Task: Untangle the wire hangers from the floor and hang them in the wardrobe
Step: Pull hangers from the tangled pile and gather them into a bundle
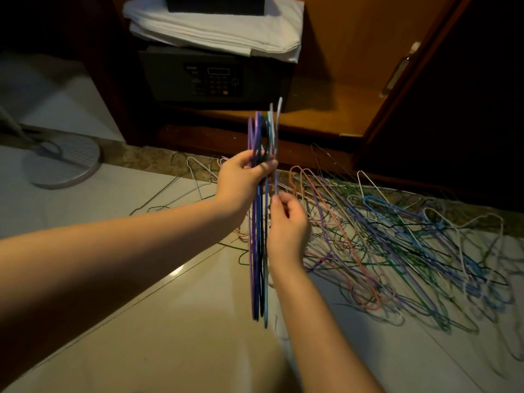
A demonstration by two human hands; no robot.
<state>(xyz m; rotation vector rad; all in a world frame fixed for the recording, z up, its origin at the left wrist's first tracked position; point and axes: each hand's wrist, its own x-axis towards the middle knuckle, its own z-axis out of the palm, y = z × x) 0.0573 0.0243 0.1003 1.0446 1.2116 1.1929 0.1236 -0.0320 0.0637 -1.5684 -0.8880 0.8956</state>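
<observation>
My left hand (241, 181) grips a bundle of several wire hangers (259, 262), purple, blue, green and white, held edge-on and upright above the floor. Just below it, my right hand (286, 222) pinches a pale hanger wire at the bundle's right side. A big tangled pile of coloured wire hangers (397, 251) lies on the tiled floor to the right. The open wardrobe (334, 89) stands straight ahead, its wooden base level with the top of the bundle.
Inside the wardrobe sits a dark safe (215, 78) with folded white linen (218, 26) on top. The wardrobe door (442, 89) stands open at right. A round grey fan base (63, 163) rests on the floor at left. A few loose hangers (195, 177) lie behind my left hand.
</observation>
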